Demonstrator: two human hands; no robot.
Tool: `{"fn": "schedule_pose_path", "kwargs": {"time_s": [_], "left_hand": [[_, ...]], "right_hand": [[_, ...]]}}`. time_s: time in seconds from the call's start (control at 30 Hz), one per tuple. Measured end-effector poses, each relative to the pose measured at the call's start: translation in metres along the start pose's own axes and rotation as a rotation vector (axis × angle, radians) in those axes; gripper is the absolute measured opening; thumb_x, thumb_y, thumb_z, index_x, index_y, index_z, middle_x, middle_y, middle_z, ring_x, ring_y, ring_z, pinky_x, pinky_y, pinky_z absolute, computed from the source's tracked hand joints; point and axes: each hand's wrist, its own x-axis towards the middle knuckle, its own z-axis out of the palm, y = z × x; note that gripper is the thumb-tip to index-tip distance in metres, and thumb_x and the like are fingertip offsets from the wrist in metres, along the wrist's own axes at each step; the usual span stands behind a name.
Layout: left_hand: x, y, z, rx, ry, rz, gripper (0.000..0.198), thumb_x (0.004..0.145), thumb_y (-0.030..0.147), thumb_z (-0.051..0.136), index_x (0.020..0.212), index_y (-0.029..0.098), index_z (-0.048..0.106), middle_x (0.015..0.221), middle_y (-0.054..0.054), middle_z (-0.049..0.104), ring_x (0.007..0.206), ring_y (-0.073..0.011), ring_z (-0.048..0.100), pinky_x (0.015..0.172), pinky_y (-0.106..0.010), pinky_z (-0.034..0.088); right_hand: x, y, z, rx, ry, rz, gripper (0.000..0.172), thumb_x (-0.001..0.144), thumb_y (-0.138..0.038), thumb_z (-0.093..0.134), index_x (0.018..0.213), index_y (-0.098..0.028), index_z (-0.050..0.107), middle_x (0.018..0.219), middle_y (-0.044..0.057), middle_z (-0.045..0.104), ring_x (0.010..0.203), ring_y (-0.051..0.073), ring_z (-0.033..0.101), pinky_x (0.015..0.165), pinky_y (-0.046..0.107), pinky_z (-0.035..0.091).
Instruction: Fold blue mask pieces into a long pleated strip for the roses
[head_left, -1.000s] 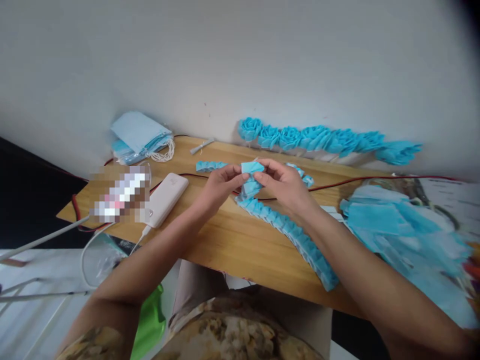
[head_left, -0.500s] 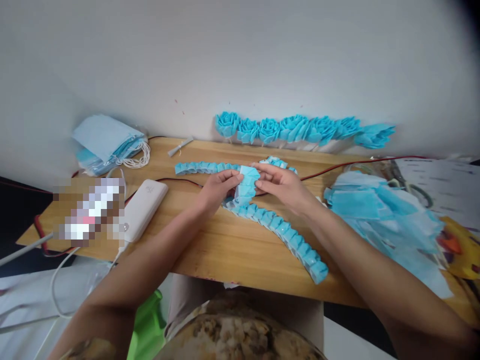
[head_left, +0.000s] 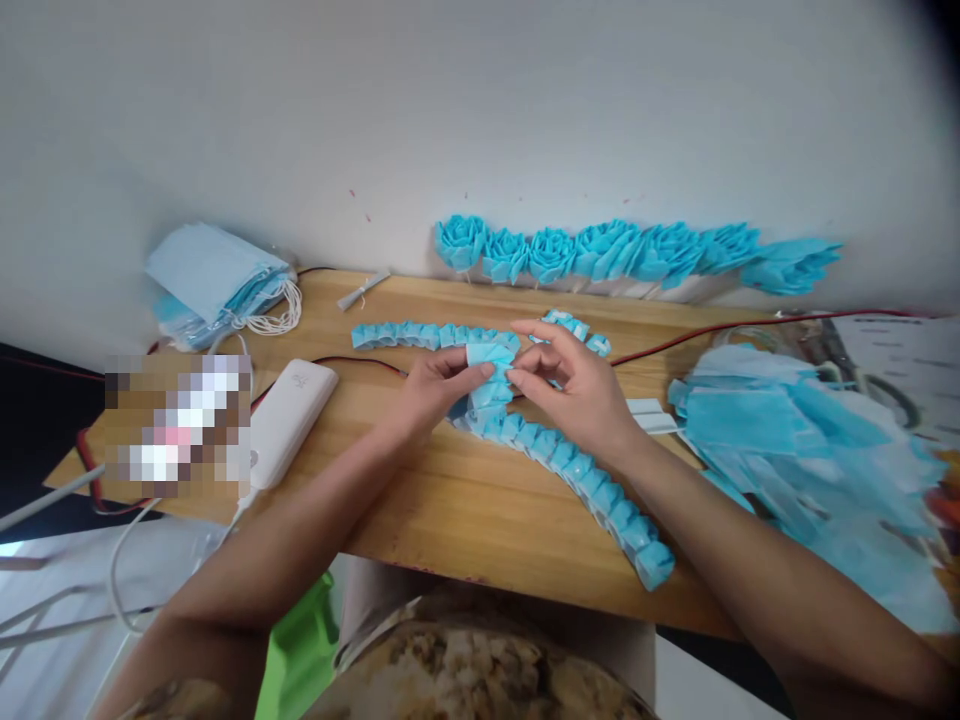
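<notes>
Blue pleated fabric strip, over the wooden table: the left hand pinches it, the right hand touches its edge, grip unclear; seemingly folding, next needing a crisp crease.

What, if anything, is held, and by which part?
A folded blue strip: the left hand pinches it near its upper end. The right hand is at its right edge; whether it grips too can't be told.
</notes>
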Motion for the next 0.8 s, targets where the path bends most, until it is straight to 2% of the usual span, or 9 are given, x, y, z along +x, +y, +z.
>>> {"fn": "schedule_pose_path", "kwargs": {"time_s": [0.13, 0.27, 0.37, 0.47, 0.6, 0.8], "left_hand": [[0.001, -0.004, -0.003, -0.019, -0.010, -0.034, 0.040, 0.075, 0.053, 0.084, 0.087, 0.015, 0.076, 0.075, -0.001, 0.069, 0.066, -0.0109, 0.059, 0.065, -0.024, 0.049], [0.003, -0.005, -0.004, -0.017, -0.011, -0.022, 0.045, 0.073, 0.058, 0.084, 0.082, 0.015, 0.074, 0.071, 0.000, 0.066, 0.062, -0.0092, 0.056, 0.062, -0.022, 0.048], [0.002, -0.005, -0.005, -0.002, -0.008, -0.028, 0.046, 0.075, 0.060, 0.082, 0.078, 0.015, 0.072, 0.064, 0.002, 0.061, 0.058, -0.0086, 0.052, 0.058, -0.021, 0.045], [0.001, -0.005, -0.004, 0.008, -0.006, -0.036, 0.046, 0.077, 0.060, 0.080, 0.076, 0.015, 0.069, 0.064, 0.002, 0.059, 0.057, -0.0084, 0.051, 0.057, -0.021, 0.044], [0.000, -0.004, -0.003, 0.014, -0.013, -0.038, 0.049, 0.076, 0.062, 0.080, 0.071, 0.015, 0.067, 0.061, 0.003, 0.056, 0.055, -0.0071, 0.048, 0.055, -0.020, 0.041], [0.001, -0.005, -0.003, 0.004, -0.012, -0.056, 0.049, 0.075, 0.060, 0.082, 0.068, 0.015, 0.065, 0.060, 0.002, 0.057, 0.055, -0.0080, 0.049, 0.053, -0.022, 0.041]], "right_hand": [[0.002, 0.008, -0.002, 0.188, -0.044, 0.081, 0.029, 0.092, -0.035, 0.068, 0.119, -0.026, 0.068, 0.084, -0.001, 0.070, 0.077, 0.016, 0.069, 0.074, 0.034, 0.061], [0.004, 0.015, -0.003, 0.192, -0.055, 0.071, 0.027, 0.092, -0.037, 0.069, 0.116, -0.026, 0.068, 0.087, 0.000, 0.069, 0.078, 0.016, 0.069, 0.074, 0.034, 0.061], [0.005, 0.014, -0.005, 0.057, 0.012, -0.044, 0.029, 0.091, -0.032, 0.068, 0.119, -0.026, 0.064, 0.095, 0.001, 0.070, 0.085, 0.017, 0.069, 0.075, 0.034, 0.060], [0.005, 0.010, -0.008, -0.243, 0.082, -0.266, 0.015, 0.093, -0.028, 0.067, 0.108, -0.027, 0.069, 0.102, 0.003, 0.072, 0.095, 0.020, 0.068, 0.081, 0.038, 0.058], [0.006, 0.009, -0.011, -0.546, 0.068, -0.541, 0.009, 0.095, -0.029, 0.068, 0.101, -0.027, 0.074, 0.102, 0.005, 0.074, 0.093, 0.023, 0.067, 0.085, 0.043, 0.054], [0.005, 0.016, -0.011, -0.732, 0.056, -0.661, 0.013, 0.098, -0.027, 0.066, 0.105, -0.026, 0.076, 0.099, 0.004, 0.076, 0.091, 0.022, 0.068, 0.079, 0.039, 0.054]]}}
